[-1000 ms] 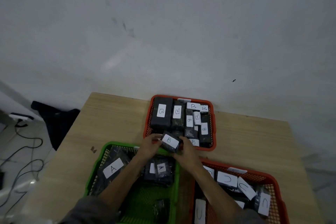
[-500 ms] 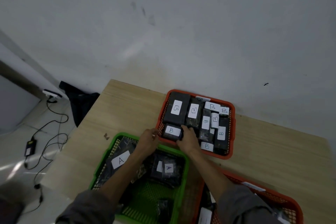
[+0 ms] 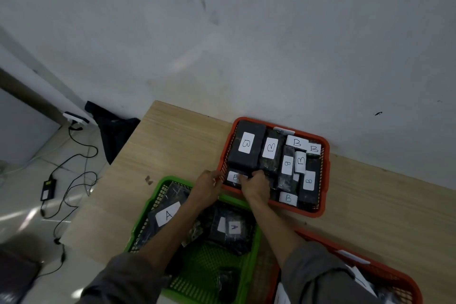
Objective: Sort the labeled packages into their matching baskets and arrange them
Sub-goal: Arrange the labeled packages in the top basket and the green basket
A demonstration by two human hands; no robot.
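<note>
Since a second ago you are lowering the B package from above the green basket into the orange basket's near left corner. Your right hand is gripping it from the near side; your left hand is resting curled against the rim, grasping nothing.

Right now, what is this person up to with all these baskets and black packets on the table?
A person is sorting black wrapped packages by their letter labels. The right hand grips a small black package labelled B at the near left corner of the orange plastic basket, which already holds many B packages. The left hand rests at that basket's near rim beside it. The green plastic basket closer in holds packages marked A.
</note>
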